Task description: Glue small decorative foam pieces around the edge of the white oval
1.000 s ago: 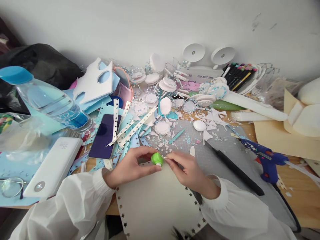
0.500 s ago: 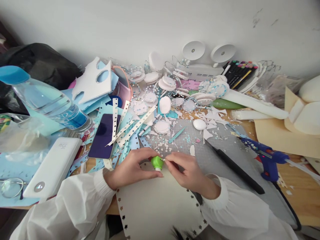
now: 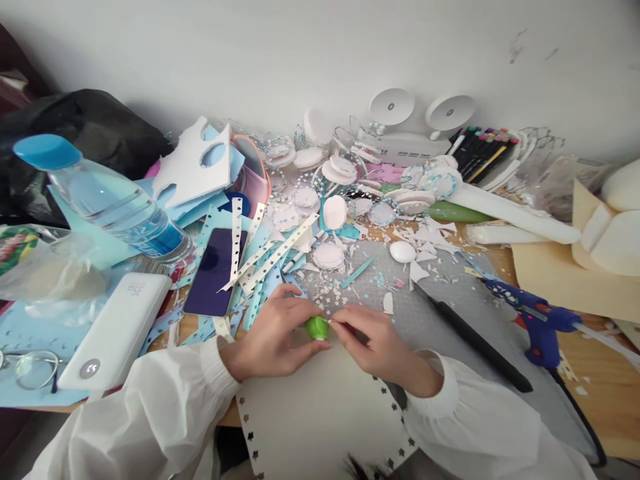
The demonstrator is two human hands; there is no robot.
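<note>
In the lower middle of the frame, we hold the green tool [image 3: 317,328] in our left hand [image 3: 277,333], grasped between the thumb and the fingers. Our right hand [image 3: 370,337] has its thumb and forefinger pinched together right beside the tool; we cannot tell whether a tiny piece sits between them. Below both hands, at the bottom centre, we have the cream sheet [image 3: 320,413], with star-shaped holes along its left and right edges.

Right of centre lies the grey mat [image 3: 425,300], with the black tool [image 3: 483,347] slanting across it. The blue glue gun [image 3: 543,327] is at the right of the frame, near brown paper [image 3: 555,283] on the wooden counter [image 3: 617,407]. Left of centre, punched strips [image 3: 237,240] lie partly over the phone [image 3: 210,283]. Farther left we see the power bank [image 3: 120,333], the glasses [image 3: 37,370] in the lower left, and the bottle [image 3: 115,200] tilted above them. White discs [image 3: 327,255] crowd the upper middle, with pens [image 3: 483,153] at the upper right.
</note>
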